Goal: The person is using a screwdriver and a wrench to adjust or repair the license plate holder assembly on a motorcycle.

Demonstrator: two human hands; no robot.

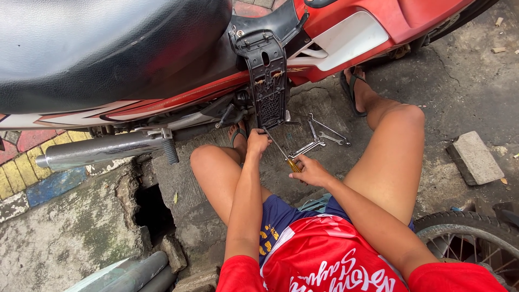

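Already the black plastic panel hangs loose from the side of the red motorcycle, its ribbed inner face turned outward, so some of the stripping-down looks done. Just how much fastening is left I cannot tell, since the panel's lower edge hides whatever sits behind it.

The right hand is closed around the yellow handle of a screwdriver, and the shaft runs up and away from it toward the panel's bottom edge. The left hand sits just beyond the screwdriver tip, fingers curled at the foot of the panel; whether it pinches a small part or only steadies the panel is too small to make out.

Beyond the right hand, on the concrete ground, lie about 3 wrenches, crossed over one another and within easy reach. Left of the left hand, the chrome exhaust pipe runs under the black seat. A grey stone block rests well off to the right of the right hand, and a bicycle wheel shows near the person's right hip.
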